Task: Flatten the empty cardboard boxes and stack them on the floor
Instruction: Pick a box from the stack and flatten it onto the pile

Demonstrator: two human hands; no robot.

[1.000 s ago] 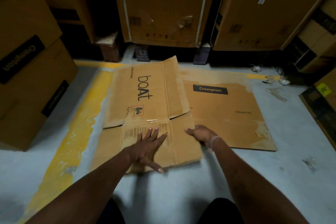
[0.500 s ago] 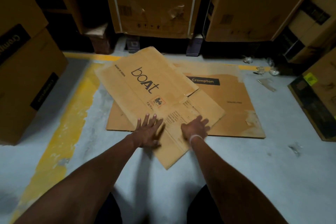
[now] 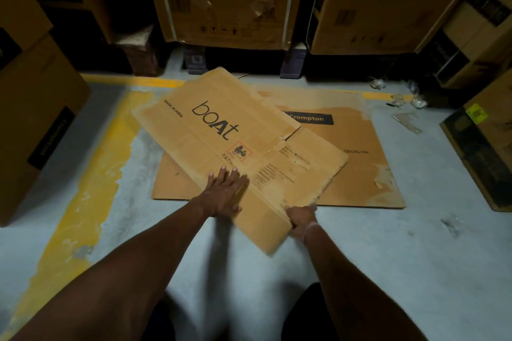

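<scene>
Partly hidden Crompton sheet [image 3: 360, 174], boAt box [image 3: 221, 130] overlapping, right hand [image 3: 302, 219] fingers tucked beneath

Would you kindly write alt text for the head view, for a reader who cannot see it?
A person's left hand presses flat on a flattened brown "boAt" cardboard box while the right hand grips its near edge; it lies askew on a flattened brown "Crompton" cardboard box on the grey floor.
</scene>
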